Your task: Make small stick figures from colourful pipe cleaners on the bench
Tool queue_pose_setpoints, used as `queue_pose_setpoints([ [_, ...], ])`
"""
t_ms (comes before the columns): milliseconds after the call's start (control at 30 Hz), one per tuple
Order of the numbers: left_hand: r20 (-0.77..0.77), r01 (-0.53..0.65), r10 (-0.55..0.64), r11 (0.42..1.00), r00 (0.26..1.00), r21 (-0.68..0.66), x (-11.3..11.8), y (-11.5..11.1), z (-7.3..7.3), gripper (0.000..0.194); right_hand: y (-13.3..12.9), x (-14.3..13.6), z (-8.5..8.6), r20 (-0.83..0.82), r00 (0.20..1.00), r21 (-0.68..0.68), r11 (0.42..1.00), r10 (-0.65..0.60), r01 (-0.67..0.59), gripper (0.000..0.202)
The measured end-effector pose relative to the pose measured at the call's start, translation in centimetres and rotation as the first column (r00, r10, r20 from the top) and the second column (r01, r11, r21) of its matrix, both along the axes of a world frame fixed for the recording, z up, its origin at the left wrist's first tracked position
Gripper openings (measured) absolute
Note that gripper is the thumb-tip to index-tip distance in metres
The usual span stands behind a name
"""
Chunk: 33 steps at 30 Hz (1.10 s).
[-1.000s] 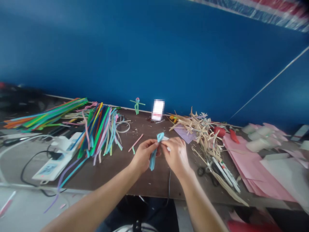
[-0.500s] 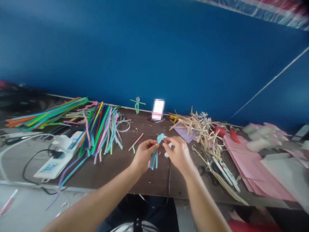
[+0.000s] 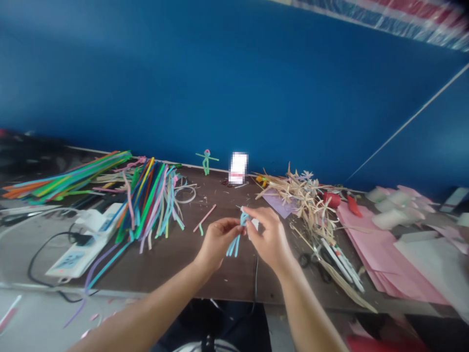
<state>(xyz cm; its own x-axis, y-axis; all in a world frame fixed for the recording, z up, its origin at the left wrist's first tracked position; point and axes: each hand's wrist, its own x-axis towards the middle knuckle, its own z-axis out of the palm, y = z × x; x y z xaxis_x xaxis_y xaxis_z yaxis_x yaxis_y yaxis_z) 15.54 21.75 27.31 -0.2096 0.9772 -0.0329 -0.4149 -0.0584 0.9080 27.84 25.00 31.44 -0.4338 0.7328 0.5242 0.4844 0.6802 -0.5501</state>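
Several light-blue strands (image 3: 236, 246) pinched by left hand (image 3: 217, 239) and right hand (image 3: 270, 235), middles hidden, white piece (image 3: 255, 224) partly covered

Light-blue pipe cleaners (image 3: 237, 244), curled on top, dangle ends downward between left hand (image 3: 216, 242) and right hand (image 3: 269, 234).

Blue wall (image 3: 183, 83), pale diagonal line (image 3: 407, 122) at right; dark brown table (image 3: 176, 264) alongside; grey floor (image 3: 44, 313).
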Motion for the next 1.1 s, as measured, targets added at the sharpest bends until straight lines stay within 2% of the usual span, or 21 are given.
queue_pose_setpoints([
  [233,0.019,-0.014,0.014,1.0,1.0,-0.002,0.33,-0.22,-0.06,0.012,-0.05,-0.32,0.06,0.057,0.998,0.08,0.997,-0.013,0.008,0.031],
  [733,0.076,-0.058,0.059,0.998,0.995,-0.016,0.11,-0.37,-0.17,0.017,-0.32,-0.73,0.23,0.082,0.996,0.109,0.994,-0.032,0.023,0.03],
  [967,0.067,-0.068,0.069,0.997,0.995,-0.025,0.09,-0.36,-0.28,0.017,-0.34,-0.78,-0.03,0.036,0.999,0.069,0.998,-0.016,0.013,0.029],
  [1100,0.08,0.008,-0.008,1.0,0.997,0.001,-0.07,-0.28,0.03,0.016,-0.15,-0.15,0.04,-0.096,0.994,-0.069,0.995,0.059,-0.066,0.029],
])
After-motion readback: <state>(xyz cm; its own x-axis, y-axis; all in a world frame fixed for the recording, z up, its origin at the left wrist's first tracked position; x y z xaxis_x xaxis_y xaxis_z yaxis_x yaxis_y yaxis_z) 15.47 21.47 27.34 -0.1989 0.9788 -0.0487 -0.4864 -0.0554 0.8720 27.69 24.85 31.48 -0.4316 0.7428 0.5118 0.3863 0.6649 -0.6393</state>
